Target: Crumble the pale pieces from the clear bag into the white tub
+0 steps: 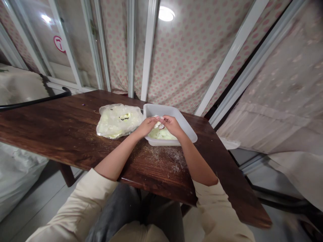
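My left hand (148,125) and my right hand (171,125) meet over a white plastic tub (185,126). Their fingertips are closed on a white, crumbly-looking piece (159,124), which resembles cauliflower; the fingers cover part of it. Beneath the hands, pale greenish-white pieces (163,133) lie in the bottom of the tub. Just left of the tub rests a clear plastic bag (111,119) with pale yellow-green contents and a dark-edged opening on top.
Small white crumbs (166,158) are scattered over the dark wooden table (75,134) in front of the tub. A glass partition with a dotted curtain (181,60) rises behind the table. Black metal rails and covered furniture (20,85) stand at the left.
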A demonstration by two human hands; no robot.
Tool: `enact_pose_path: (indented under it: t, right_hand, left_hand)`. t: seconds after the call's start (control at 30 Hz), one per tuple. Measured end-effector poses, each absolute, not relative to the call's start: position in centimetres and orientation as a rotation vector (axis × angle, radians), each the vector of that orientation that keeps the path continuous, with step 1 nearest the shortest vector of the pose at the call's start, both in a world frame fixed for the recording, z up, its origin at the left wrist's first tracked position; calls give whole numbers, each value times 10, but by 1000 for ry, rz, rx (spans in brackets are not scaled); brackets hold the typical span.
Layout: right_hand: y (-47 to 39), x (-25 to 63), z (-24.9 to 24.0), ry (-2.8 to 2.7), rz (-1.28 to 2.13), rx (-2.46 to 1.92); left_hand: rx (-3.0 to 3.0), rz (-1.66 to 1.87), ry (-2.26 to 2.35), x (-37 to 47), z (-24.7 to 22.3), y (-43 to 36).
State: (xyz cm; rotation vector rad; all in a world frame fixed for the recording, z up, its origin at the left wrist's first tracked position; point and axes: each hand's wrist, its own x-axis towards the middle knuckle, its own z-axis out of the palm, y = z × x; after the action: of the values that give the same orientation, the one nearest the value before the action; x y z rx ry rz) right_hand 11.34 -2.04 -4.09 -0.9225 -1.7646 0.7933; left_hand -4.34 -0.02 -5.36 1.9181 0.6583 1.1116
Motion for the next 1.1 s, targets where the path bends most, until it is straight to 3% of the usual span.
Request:
enact_pose_path:
  t: [0.4, 0.7, 0.9, 1.1]
  right_hand:
    - [-9, 121, -47, -1539, 676, -976]
    - [-15, 119, -49, -1811, 641, -977]
    - [-19, 117, -42, -1778, 832, -937]
    - [-20, 115, -40, -1736, 791, -925]
  left_hand:
    - [1790, 1130, 706, -44, -53, -4]
    - [1961, 1118, 700, -44, -52, -5]
    - [2042, 1099, 668, -44, -52, -3]
    - [2030, 1080, 665, -45, -50, -4]
